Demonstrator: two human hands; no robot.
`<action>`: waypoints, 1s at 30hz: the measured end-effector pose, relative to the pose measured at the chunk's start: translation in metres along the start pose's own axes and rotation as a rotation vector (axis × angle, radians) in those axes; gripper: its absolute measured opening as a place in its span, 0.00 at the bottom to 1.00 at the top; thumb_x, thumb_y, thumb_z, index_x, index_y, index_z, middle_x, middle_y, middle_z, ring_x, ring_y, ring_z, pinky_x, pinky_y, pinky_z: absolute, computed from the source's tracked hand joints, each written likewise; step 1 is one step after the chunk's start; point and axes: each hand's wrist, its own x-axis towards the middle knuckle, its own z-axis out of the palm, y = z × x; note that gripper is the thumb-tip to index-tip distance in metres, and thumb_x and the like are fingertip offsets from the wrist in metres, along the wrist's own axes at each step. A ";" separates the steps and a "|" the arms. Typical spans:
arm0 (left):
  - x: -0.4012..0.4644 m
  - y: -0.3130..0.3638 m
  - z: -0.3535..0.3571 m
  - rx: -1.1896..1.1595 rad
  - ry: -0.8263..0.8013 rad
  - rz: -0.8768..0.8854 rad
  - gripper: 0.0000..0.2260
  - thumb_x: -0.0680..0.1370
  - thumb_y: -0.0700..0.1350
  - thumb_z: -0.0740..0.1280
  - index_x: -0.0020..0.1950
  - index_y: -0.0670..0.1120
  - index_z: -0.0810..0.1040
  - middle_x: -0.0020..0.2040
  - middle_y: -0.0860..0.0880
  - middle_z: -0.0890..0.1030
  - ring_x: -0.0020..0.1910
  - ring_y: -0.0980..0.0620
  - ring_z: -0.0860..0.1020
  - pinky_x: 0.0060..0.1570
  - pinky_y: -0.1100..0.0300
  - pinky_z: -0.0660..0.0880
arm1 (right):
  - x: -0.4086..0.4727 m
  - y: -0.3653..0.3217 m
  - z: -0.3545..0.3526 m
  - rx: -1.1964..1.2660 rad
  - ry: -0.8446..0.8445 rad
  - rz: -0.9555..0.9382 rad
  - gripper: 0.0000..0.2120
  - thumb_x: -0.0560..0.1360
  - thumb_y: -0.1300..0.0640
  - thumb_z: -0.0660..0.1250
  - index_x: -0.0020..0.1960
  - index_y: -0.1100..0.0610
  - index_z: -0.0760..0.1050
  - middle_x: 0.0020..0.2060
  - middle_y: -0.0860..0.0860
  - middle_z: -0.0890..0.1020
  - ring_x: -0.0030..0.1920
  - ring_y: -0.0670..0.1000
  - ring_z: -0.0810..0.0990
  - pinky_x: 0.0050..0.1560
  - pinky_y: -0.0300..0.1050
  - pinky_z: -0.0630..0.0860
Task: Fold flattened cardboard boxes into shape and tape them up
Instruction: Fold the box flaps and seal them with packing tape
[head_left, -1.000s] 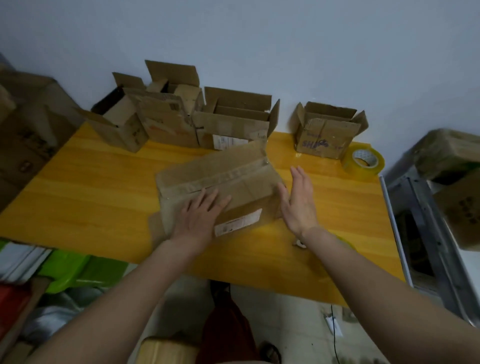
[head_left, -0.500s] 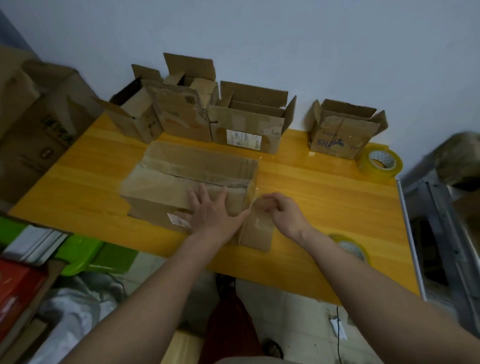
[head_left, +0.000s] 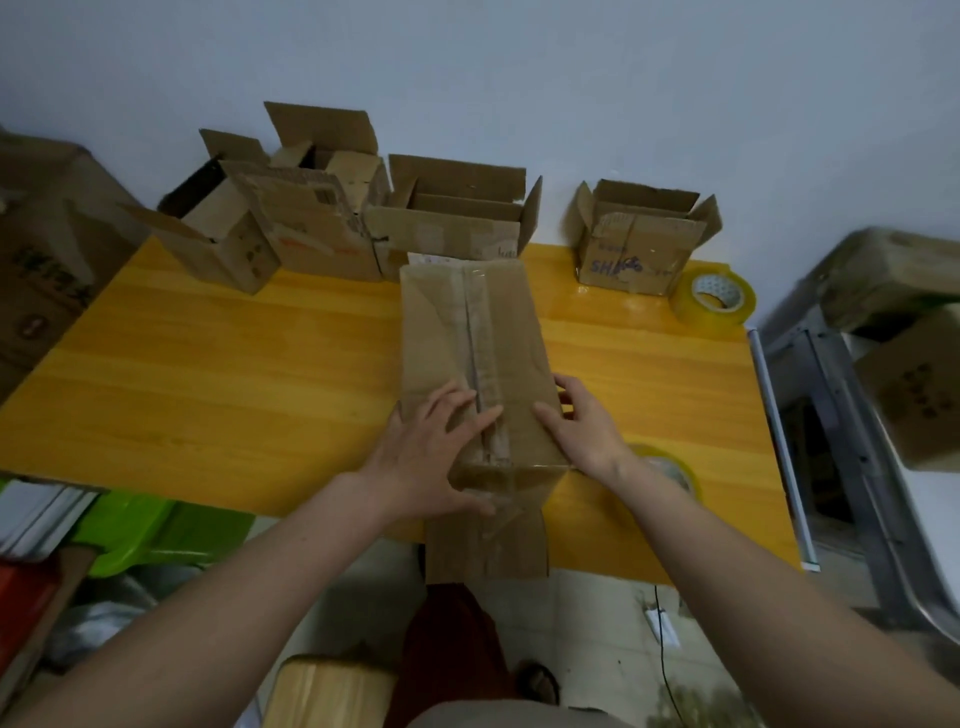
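Yellow table (head_left: 208, 374), cardboard boxes (head_left: 447, 228), tape rolls (head_left: 714, 301)

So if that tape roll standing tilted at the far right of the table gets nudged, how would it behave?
The tape roll looks apt to roll: it is round and rests tilted on its rim. Probably light, being a hollow ring. It sits near the table edge, so a push rightward might send it off.
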 end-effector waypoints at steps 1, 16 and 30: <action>0.007 0.000 0.001 0.053 0.017 0.024 0.43 0.69 0.74 0.60 0.76 0.64 0.42 0.76 0.56 0.43 0.76 0.52 0.40 0.70 0.37 0.53 | -0.001 0.002 -0.004 0.008 0.013 0.012 0.23 0.79 0.52 0.64 0.72 0.52 0.64 0.57 0.50 0.76 0.53 0.53 0.78 0.48 0.46 0.76; 0.037 0.071 0.012 0.133 0.097 -0.060 0.43 0.77 0.59 0.63 0.77 0.48 0.34 0.78 0.42 0.36 0.77 0.41 0.37 0.70 0.48 0.32 | -0.007 0.088 -0.038 -0.907 -0.147 0.014 0.15 0.80 0.58 0.55 0.63 0.58 0.74 0.67 0.56 0.71 0.69 0.61 0.64 0.66 0.53 0.64; 0.033 0.054 0.016 0.013 0.068 0.068 0.50 0.68 0.73 0.63 0.75 0.59 0.33 0.78 0.53 0.36 0.77 0.50 0.38 0.68 0.52 0.39 | 0.021 0.111 -0.051 -0.987 -0.178 0.223 0.30 0.80 0.36 0.44 0.78 0.48 0.51 0.78 0.50 0.45 0.77 0.55 0.40 0.73 0.62 0.40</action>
